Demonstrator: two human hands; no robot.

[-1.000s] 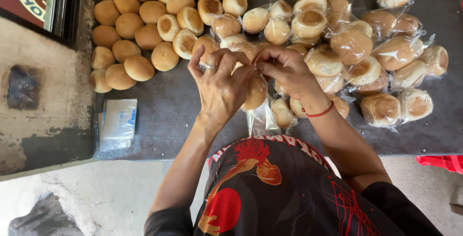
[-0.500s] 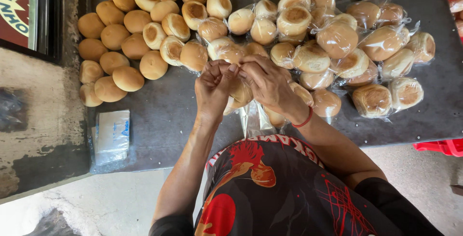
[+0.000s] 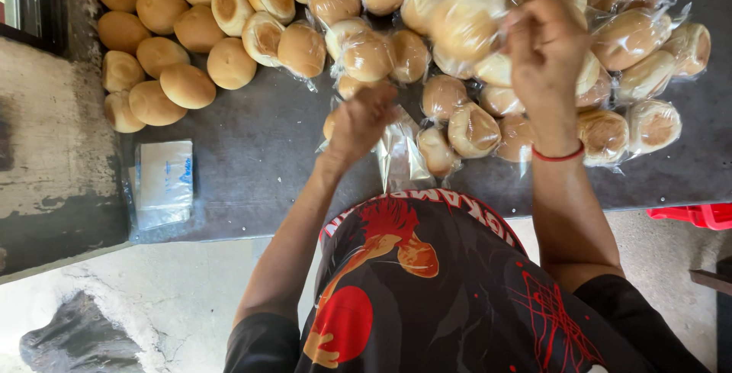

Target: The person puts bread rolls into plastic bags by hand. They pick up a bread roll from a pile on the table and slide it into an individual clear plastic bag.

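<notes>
Buns all over the dark counter (image 3: 252, 152), both hands in among them.

Bare buns (image 3: 183, 33) crowd the far left corner; bagged buns (image 3: 625, 75) spread along the far edge to the right. Right hand (image 3: 545, 49) is up over the wrapped pile, fingers pinched shut on a bagged bun (image 3: 465, 22). Left hand (image 3: 362, 121) sits low near the front edge, closed on the clear bags (image 3: 400, 155). A white packet (image 3: 164, 182) lies at the front left corner.

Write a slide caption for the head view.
Right hand lifts a clear-bagged round bun; left hand rests on clear plastic bags.
</notes>
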